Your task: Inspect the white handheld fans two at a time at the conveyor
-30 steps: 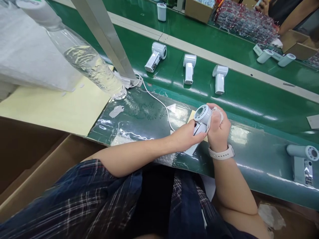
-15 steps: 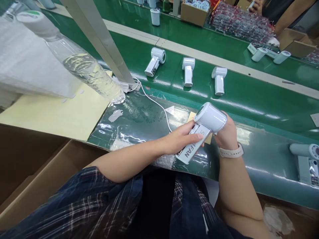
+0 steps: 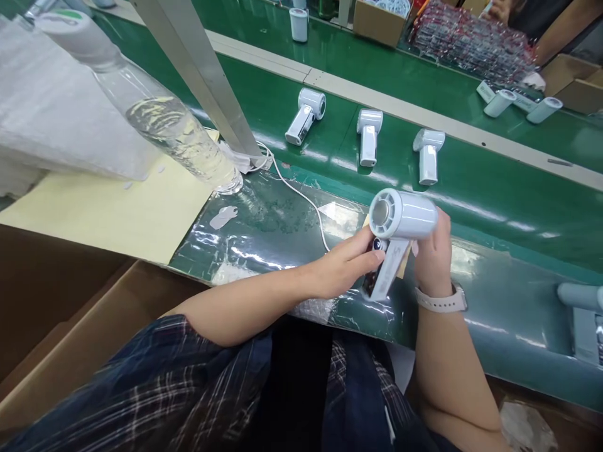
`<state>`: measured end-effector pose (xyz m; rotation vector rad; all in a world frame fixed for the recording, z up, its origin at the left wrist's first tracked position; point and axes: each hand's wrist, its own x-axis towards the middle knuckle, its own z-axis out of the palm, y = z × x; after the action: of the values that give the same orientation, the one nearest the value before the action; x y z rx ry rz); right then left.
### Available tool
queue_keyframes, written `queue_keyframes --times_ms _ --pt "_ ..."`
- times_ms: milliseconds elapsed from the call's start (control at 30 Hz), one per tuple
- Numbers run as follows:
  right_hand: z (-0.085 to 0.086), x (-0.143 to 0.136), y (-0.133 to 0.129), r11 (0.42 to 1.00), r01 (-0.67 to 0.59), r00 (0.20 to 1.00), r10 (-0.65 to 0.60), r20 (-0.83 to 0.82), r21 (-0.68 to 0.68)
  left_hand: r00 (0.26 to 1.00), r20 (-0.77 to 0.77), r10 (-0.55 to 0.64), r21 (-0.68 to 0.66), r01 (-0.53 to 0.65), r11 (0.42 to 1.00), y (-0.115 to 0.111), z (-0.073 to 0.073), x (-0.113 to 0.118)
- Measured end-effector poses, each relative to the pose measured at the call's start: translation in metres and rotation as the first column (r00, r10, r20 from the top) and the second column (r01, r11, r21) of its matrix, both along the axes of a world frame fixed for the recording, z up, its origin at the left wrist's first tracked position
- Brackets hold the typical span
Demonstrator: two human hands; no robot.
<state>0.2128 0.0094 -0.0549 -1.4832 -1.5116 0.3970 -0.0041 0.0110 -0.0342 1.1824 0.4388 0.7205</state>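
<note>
A pale blue handheld fan [image 3: 414, 215] is held up between my two hands above the near edge of the bench. My left hand [image 3: 346, 267] grips its handle, with the thumb by a round button on the dark, glossy face. The round grille at the head's left end faces me. Behind the back end of the head is my right hand [image 3: 434, 254], with a watch on the wrist; its fingers are closed against the fan and partly hidden. Three similar fans, the left fan [image 3: 305, 116], the middle fan [image 3: 370, 137] and the right fan [image 3: 429, 156], lie on the green belt ahead.
A water bottle [image 3: 155, 113] stands on yellow paper [image 3: 160, 216] at the left, beside a metal post [image 3: 207, 75]. A white cable [image 3: 306, 199] crosses the bench. At right are more fan parts [image 3: 586, 323]. Across the belt, a person's arm [image 3: 563, 31] is near bagged parts [image 3: 475, 41].
The fan has turned in my hands: its grille now shows more toward me and the handle's lettered side is angled away. The view has shifted slightly.
</note>
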Motion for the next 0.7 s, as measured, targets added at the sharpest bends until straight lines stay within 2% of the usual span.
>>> queue_keyframes --times_ms 33,100,133,200,233,300,367,400,467,533,600,633,700 --pt "0.001 -0.003 -0.001 1.0 -0.003 1.0 0.004 -0.017 0.028 0.996 -0.047 0.077 0.075 -0.073 0.994 0.003 -0.001 0.001" --pt "0.003 -0.015 -0.003 0.993 -0.109 0.992 0.111 -0.06 0.037 0.977 -0.095 0.189 0.179 -0.17 0.969 0.009 -0.002 0.003" --pt "0.003 -0.023 -0.004 0.985 -0.171 0.983 0.172 -0.068 0.021 0.975 -0.095 0.201 0.207 -0.178 0.962 0.011 -0.003 0.004" --pt "0.004 -0.037 -0.005 0.975 -0.22 0.975 0.219 -0.034 -0.04 0.987 -0.082 0.142 0.252 -0.117 0.961 0.013 -0.004 0.004" --pt "0.005 -0.041 -0.005 0.979 -0.191 0.981 0.192 0.001 -0.069 0.992 -0.084 0.097 0.276 -0.071 0.959 0.012 -0.004 0.004" --pt "0.011 -0.036 -0.005 0.993 -0.05 0.995 0.059 0.079 -0.108 0.992 -0.128 0.013 0.312 0.028 0.95 0.01 -0.003 0.002" --pt "0.02 -0.009 -0.01 0.979 0.143 0.98 -0.119 0.159 -0.145 0.97 -0.237 -0.061 0.328 0.139 0.934 0.007 0.0 -0.001" --pt "0.025 0.011 -0.016 0.953 0.251 0.955 -0.215 0.202 -0.171 0.95 -0.302 -0.084 0.33 0.187 0.925 0.006 0.002 -0.003" --pt "0.032 0.059 -0.035 0.86 0.453 0.873 -0.375 0.312 -0.234 0.913 -0.401 -0.08 0.348 0.233 0.908 0.005 0.007 -0.005" --pt "0.034 0.108 -0.06 0.708 0.634 0.756 -0.483 0.441 -0.312 0.902 -0.431 -0.011 0.384 0.194 0.903 0.005 0.012 -0.006" --pt "0.029 0.15 -0.086 0.528 0.78 0.611 -0.525 0.592 -0.337 0.904 -0.425 0.038 0.405 0.153 0.902 0.005 0.014 -0.005" --pt "0.026 0.168 -0.099 0.467 0.838 0.524 -0.545 0.654 -0.282 0.904 -0.426 0.038 0.403 0.152 0.902 0.005 0.015 -0.004" --pt "0.019 0.196 -0.12 0.407 0.902 0.385 -0.609 0.694 -0.143 0.899 -0.437 0.017 0.388 0.171 0.906 0.005 0.014 -0.002"
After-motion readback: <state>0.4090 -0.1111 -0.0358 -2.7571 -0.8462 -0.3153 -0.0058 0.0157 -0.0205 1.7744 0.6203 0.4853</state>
